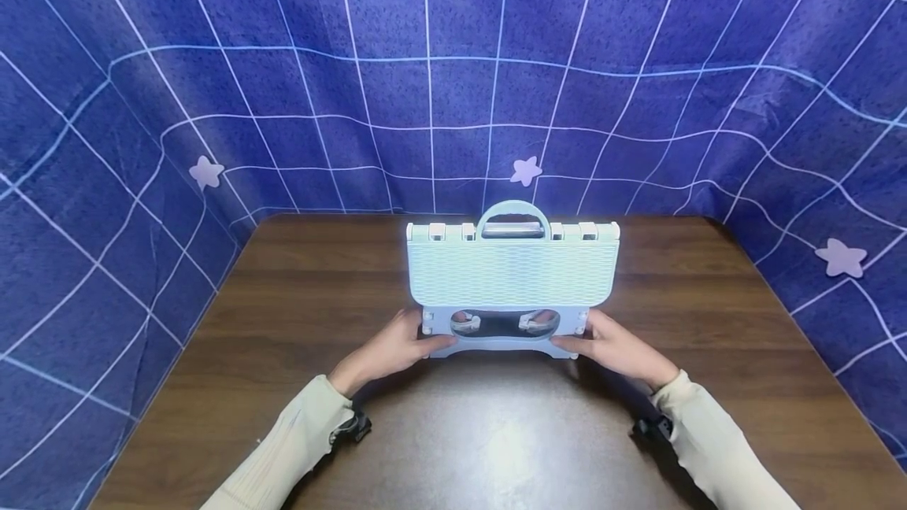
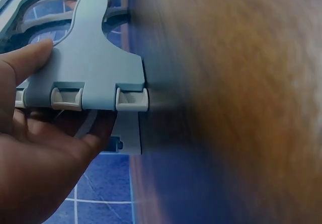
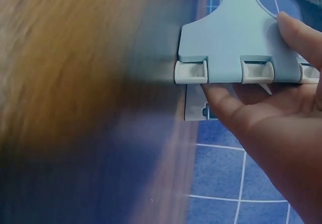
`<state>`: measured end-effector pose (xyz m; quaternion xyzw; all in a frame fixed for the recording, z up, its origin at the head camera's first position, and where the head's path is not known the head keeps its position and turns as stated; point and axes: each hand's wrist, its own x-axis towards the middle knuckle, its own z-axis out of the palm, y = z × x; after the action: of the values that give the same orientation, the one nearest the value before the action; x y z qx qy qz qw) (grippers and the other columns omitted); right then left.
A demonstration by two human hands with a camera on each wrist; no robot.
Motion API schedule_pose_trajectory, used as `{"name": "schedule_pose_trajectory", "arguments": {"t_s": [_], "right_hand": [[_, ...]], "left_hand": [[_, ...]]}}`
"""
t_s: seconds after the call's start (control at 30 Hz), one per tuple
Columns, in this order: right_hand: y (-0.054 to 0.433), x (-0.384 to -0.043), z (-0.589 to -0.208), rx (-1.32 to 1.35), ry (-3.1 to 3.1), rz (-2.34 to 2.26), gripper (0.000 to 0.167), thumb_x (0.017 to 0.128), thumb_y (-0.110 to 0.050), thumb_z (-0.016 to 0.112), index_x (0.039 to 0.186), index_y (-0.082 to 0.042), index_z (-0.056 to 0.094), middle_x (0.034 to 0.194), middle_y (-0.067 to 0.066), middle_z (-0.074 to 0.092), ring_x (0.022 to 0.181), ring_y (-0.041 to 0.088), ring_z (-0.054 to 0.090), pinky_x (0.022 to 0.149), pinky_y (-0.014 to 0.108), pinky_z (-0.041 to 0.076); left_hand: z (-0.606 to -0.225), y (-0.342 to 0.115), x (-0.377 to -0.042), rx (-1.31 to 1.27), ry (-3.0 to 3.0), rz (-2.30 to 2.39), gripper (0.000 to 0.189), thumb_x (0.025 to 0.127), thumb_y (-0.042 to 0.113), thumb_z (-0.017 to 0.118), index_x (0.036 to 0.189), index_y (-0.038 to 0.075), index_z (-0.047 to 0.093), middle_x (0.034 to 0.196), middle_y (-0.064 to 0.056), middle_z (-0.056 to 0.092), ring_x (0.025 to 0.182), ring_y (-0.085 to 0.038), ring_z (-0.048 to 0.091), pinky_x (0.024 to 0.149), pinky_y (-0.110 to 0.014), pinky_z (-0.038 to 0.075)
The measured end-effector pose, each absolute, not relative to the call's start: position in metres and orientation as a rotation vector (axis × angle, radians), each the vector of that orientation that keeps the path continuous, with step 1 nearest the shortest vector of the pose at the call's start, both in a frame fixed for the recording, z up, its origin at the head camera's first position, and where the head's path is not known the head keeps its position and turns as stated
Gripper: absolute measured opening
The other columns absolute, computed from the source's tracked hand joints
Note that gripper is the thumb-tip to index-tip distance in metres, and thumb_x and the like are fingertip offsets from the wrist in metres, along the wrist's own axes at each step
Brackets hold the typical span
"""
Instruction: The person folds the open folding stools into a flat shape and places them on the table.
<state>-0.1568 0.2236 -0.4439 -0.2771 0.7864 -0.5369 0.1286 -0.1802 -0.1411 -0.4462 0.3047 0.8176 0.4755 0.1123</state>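
A pale blue plastic folding stool (image 1: 512,274) stands at the middle of the table, its ribbed seat panel tilted up and facing me, with an arched carry handle (image 1: 512,207) on top. Below the seat shows a leg panel (image 1: 506,345) with an oval cutout. My left hand (image 1: 397,346) grips the left side of this panel, and my right hand (image 1: 623,349) grips the right side. In both wrist views the thumb lies on the panel's outer face while the fingers go behind it, past the white hinges (image 2: 67,98). Part of the fingers is hidden behind the panel.
The brown wooden table (image 1: 305,297) extends to both sides and in front of the stool. A blue curtain (image 1: 453,93) with white grid lines and stars hangs behind the table and along both sides. Small black devices (image 1: 350,425) sit at the wrists.
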Motion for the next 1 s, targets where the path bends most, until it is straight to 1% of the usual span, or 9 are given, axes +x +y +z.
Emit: {"name": "schedule_pose_trajectory", "arguments": {"t_s": [0.2, 0.27, 0.4, 0.5, 0.63, 0.73, 0.8, 0.9, 1.0], "right_hand": [[0.225, -0.158, -0.443, -0.741, 2.301, -1.587, 0.040, 0.095, -0.012, 0.068, 0.134, -0.011, 0.059, 0.127, 0.006, 0.065, 0.102, 0.019, 0.062, 0.085, 0.028, 0.051], [0.226, -0.157, -0.443, -0.696, 2.337, -1.587, 0.042, 0.092, -0.013, 0.072, 0.132, -0.012, 0.060, 0.123, 0.005, 0.067, 0.098, 0.018, 0.063, 0.083, 0.028, 0.052], [0.234, -0.153, -0.438, -0.592, 2.362, -1.559, 0.036, 0.089, -0.018, 0.076, 0.123, -0.010, 0.066, 0.109, 0.005, 0.072, 0.092, 0.018, 0.067, 0.080, 0.029, 0.054], [0.243, -0.151, -0.431, -0.510, 2.391, -1.533, 0.035, 0.088, -0.020, 0.077, 0.118, -0.004, 0.067, 0.105, 0.008, 0.073, 0.093, 0.020, 0.070, 0.079, 0.028, 0.056], [0.250, -0.148, -0.422, -0.434, 2.461, -1.555, 0.053, 0.085, -0.021, 0.081, 0.128, -0.002, 0.057, 0.114, 0.014, 0.069, 0.104, 0.028, 0.069, 0.083, 0.028, 0.056], [0.248, -0.146, -0.417, -0.445, 2.502, -1.596, 0.067, 0.081, -0.022, 0.084, 0.137, -0.008, 0.048, 0.122, 0.014, 0.065, 0.110, 0.032, 0.066, 0.087, 0.034, 0.056], [0.246, -0.146, -0.416, -0.475, 2.545, -1.602, 0.074, 0.080, -0.023, 0.085, 0.141, -0.014, 0.045, 0.126, 0.010, 0.062, 0.114, 0.029, 0.063, 0.092, 0.039, 0.054], [0.242, -0.145, -0.417, -0.513, 2.643, -1.572, 0.071, 0.082, -0.025, 0.084, 0.142, -0.020, 0.046, 0.126, 0.001, 0.063, 0.116, 0.019, 0.061, 0.099, 0.041, 0.049], [0.241, -0.145, -0.418, -0.529, 2.708, -1.543, 0.061, 0.085, -0.025, 0.081, 0.138, -0.021, 0.052, 0.122, -0.004, 0.065, 0.114, 0.012, 0.060, 0.100, 0.037, 0.046]], "left_hand": [[-0.445, -0.139, -0.181, 0.871, 2.366, 1.429, 0.050, 0.093, 0.023, 0.073, 0.139, 0.016, 0.054, 0.118, 0.000, 0.070, 0.088, -0.014, 0.061, 0.078, -0.029, 0.051], [-0.444, -0.140, -0.180, 0.874, 2.395, 1.405, 0.049, 0.093, 0.028, 0.073, 0.137, 0.017, 0.056, 0.118, 0.003, 0.070, 0.090, -0.009, 0.061, 0.081, -0.027, 0.051], [-0.441, -0.146, -0.179, 0.891, 2.499, 1.337, 0.046, 0.092, 0.040, 0.071, 0.132, 0.019, 0.062, 0.105, 0.008, 0.072, 0.080, -0.006, 0.062, 0.072, -0.027, 0.054], [-0.435, -0.152, -0.179, 0.883, 2.590, 1.336, 0.049, 0.090, 0.047, 0.071, 0.132, 0.024, 0.061, 0.101, 0.011, 0.070, 0.079, -0.008, 0.064, 0.072, -0.031, 0.056], [-0.429, -0.158, -0.179, 0.825, 2.702, 1.355, 0.068, 0.084, 0.054, 0.074, 0.141, 0.030, 0.045, 0.121, 0.010, 0.059, 0.103, -0.018, 0.062, 0.089, -0.042, 0.052], [-0.427, -0.158, -0.178, 0.792, 2.723, 1.362, 0.086, 0.081, 0.057, 0.076, 0.150, 0.034, 0.029, 0.139, 0.007, 0.046, 0.115, -0.023, 0.054, 0.096, -0.049, 0.048], [-0.427, -0.157, -0.179, 0.797, 2.705, 1.371, 0.092, 0.081, 0.056, 0.076, 0.153, 0.038, 0.021, 0.148, 0.007, 0.039, 0.122, -0.022, 0.051, 0.100, -0.051, 0.046], [-0.426, -0.153, -0.179, 0.852, 2.663, 1.384, 0.095, 0.083, 0.053, 0.076, 0.155, 0.042, 0.015, 0.153, 0.010, 0.037, 0.132, -0.016, 0.046, 0.107, -0.050, 0.042], [-0.425, -0.151, -0.180, 0.895, 2.629, 1.392, 0.088, 0.087, 0.050, 0.073, 0.154, 0.043, 0.018, 0.150, 0.012, 0.043, 0.134, -0.012, 0.046, 0.109, -0.047, 0.040]]}}
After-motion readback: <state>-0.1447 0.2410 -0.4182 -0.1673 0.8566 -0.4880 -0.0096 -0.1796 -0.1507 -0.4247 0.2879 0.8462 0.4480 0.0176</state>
